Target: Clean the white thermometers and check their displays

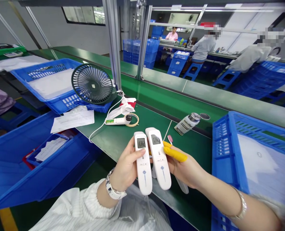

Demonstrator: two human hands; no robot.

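Left thermometer: upright in the middle of the frame, wrapped by the fingers of the left hand, thumb laid just below the screen, likely to keep the display uncovered.
Right thermometer: just beside, held along its right edge in the fingers of the right hand, yellow finger covers on; apparently angled so that both screens face the wearer.
Spare thermometer: lying left of centre on the counter, next to a pale ring.
Bottle: right of centre, presumably set there for easy reach.
Fan: upper left, grille facing forward, probably for air.
Counter surface: smooth green, crossed by a pale line.
Right crate: blue, at the right edge, lined with white sheets.
Room: metal post at upper centre; co-workers seated at upper right, near stacked crates.
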